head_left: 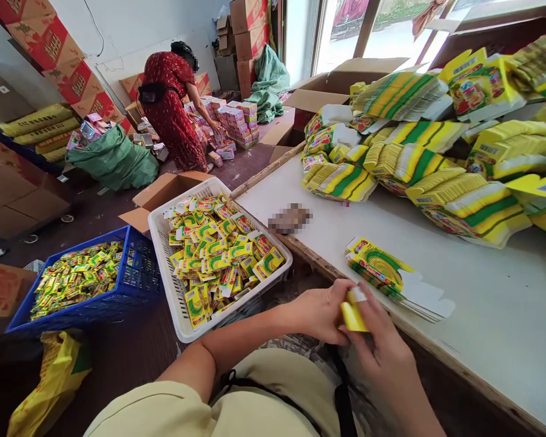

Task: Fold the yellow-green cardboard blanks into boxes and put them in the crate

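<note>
Between my two hands, just off the table's edge, is a small yellow carton [355,314] with a white flap. My left hand [321,312] grips it from the left with curled fingers. On its other side the fingers and thumb of my right hand [380,334] close on the same carton. Just beyond my hands, a small stack of flat yellow-green cartons [380,267] lies on the white table [491,309], white flaps pointing right. Left of my hands, a white plastic basket [170,291] holds many folded cartons [218,249].
Bundles of flat cartons [418,152] are heaped across the table's far side. A blue crate [136,273] of small packets stands on the left. Another person [168,103] bends over pink boxes [239,121] beyond the basket. An open cardboard box [318,97] stands behind the table.
</note>
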A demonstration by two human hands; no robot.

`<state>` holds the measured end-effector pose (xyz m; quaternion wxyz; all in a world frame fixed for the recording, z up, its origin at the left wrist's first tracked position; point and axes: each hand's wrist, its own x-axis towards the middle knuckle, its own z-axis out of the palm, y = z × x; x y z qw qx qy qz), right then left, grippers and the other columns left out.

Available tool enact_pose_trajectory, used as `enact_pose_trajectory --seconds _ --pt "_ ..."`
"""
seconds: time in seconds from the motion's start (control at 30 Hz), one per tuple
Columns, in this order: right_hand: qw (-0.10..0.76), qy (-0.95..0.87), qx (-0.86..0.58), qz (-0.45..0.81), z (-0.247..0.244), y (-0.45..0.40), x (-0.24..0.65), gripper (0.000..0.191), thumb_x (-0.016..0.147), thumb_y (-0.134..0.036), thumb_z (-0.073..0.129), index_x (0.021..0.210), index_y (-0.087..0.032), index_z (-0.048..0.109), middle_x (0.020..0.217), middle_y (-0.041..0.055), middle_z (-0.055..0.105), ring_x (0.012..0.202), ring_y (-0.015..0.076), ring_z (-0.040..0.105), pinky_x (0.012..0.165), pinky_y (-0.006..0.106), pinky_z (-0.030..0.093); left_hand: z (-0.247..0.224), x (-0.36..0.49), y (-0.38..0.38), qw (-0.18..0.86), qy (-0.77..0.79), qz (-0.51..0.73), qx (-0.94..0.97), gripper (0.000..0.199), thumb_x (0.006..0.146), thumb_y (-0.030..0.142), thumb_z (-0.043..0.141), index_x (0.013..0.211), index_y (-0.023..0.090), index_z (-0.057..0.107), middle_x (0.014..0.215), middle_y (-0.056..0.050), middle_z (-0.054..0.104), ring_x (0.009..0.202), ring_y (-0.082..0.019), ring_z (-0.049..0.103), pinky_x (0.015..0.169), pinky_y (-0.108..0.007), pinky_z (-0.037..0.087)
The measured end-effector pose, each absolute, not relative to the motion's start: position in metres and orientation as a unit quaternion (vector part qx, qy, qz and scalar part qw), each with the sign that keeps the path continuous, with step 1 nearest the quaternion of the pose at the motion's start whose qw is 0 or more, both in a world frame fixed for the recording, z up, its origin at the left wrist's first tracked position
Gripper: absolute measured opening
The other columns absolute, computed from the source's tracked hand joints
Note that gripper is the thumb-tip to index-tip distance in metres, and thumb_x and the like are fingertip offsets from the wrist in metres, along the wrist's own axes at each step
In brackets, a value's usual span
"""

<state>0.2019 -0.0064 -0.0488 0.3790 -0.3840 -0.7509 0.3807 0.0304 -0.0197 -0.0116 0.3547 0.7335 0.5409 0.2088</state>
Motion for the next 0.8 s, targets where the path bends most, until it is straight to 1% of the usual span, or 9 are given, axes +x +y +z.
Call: enact_pose_trajectory --seconds 0.03,0.1,0.2,0.3,0.43,0.57,0.63,0.73,0.8 --pt "0.371 -0.784 -0.371 0.333 -0.05 -0.006 0.203 0.042 0.09 -0.036 0.058 0.131 -0.028 0.059 0.149 0.0066 0.049 0.131 0.0289 0.054 0.108 0.045 0.047 -0.014 0.031 -0.019 0.354 0.548 0.214 0.727 0.092 0.067 0.037 0.072 0.141 0.015 0.024 0.128 -0.015 0.054 0.099 -0.029 0.066 0.083 -0.039 0.054" --pt "0.379 -0.814 -0.351 0.265 -0.052 -0.003 0.205 0.03 0.093 -0.03 0.053 0.12 -0.029 0.066 0.146 0.0057 0.053 0.124 0.0261 0.06 0.102 0.041 0.052 -0.016 0.031 -0.018 0.343 0.557 0.231 0.72 0.092 0.064 0.036 0.075 0.139 0.012 0.028 0.13 -0.018 0.051 0.103 -0.03 0.065 0.083 -0.039 0.054" --pt "0.379 -0.837 -0.323 0.23 -0.054 0.005 0.211 0.025 0.095 -0.03 0.05 0.112 -0.028 0.069 0.142 0.0065 0.057 0.118 0.0253 0.065 0.095 0.039 0.057 -0.013 0.029 -0.019 0.318 0.569 0.245 0.718 0.083 0.062 0.035 0.076 0.132 0.011 0.039 0.129 -0.019 0.053 0.111 -0.032 0.061 0.089 -0.039 0.053" --pt "0.337 -0.872 -0.259 0.242 -0.055 0.016 0.222 0.027 0.095 -0.034 0.051 0.113 -0.027 0.069 0.143 0.0076 0.056 0.117 0.0262 0.065 0.091 0.036 0.059 -0.005 0.024 -0.021 0.303 0.566 0.229 0.732 0.075 0.067 0.038 0.073 0.13 0.013 0.042 0.125 -0.016 0.059 0.114 -0.031 0.061 0.094 -0.039 0.051" --pt "0.299 -0.889 -0.236 0.255 -0.057 0.023 0.229 0.027 0.094 -0.039 0.053 0.109 -0.027 0.071 0.136 0.0083 0.061 0.112 0.0271 0.068 0.087 0.036 0.061 0.003 0.024 -0.023 0.281 0.553 0.184 0.763 0.074 0.072 0.037 0.069 0.135 0.015 0.038 0.124 -0.015 0.063 0.112 -0.03 0.063 0.092 -0.038 0.051" --pt "0.33 -0.858 -0.303 0.252 -0.065 0.019 0.22 0.03 0.09 -0.047 0.056 0.101 -0.024 0.07 0.125 0.0111 0.066 0.107 0.03 0.068 0.085 0.041 0.06 0.007 0.03 -0.022 0.24 0.543 0.147 0.791 0.07 0.076 0.03 0.065 0.137 0.013 0.036 0.126 -0.016 0.062 0.111 -0.029 0.063 0.093 -0.038 0.05" --pt "0.349 -0.837 -0.335 0.255 -0.07 0.017 0.216 0.034 0.087 -0.052 0.058 0.103 -0.023 0.068 0.122 0.0113 0.066 0.105 0.0309 0.068 0.088 0.044 0.059 0.007 0.031 -0.021 0.231 0.536 0.137 0.8 0.069 0.077 0.027 0.064 0.137 0.011 0.035 0.129 -0.016 0.06 0.111 -0.029 0.063 0.095 -0.038 0.049" --pt "0.368 -0.822 -0.341 0.268 -0.076 0.019 0.212 0.041 0.085 -0.056 0.059 0.108 -0.022 0.064 0.117 0.0105 0.068 0.102 0.0309 0.069 0.088 0.045 0.058 0.007 0.029 -0.019 0.251 0.534 0.137 0.796 0.068 0.079 0.029 0.063 0.138 0.013 0.034 0.132 -0.015 0.059 0.115 -0.029 0.061 0.096 -0.037 0.048" --pt "0.372 -0.827 -0.327 0.265 -0.076 0.023 0.211 0.041 0.085 -0.056 0.058 0.107 -0.022 0.063 0.119 0.0108 0.067 0.102 0.0312 0.069 0.088 0.045 0.057 0.01 0.026 -0.017 0.275 0.539 0.154 0.781 0.068 0.08 0.032 0.064 0.138 0.015 0.034 0.133 -0.014 0.058 0.119 -0.029 0.06 0.097 -0.036 0.048"
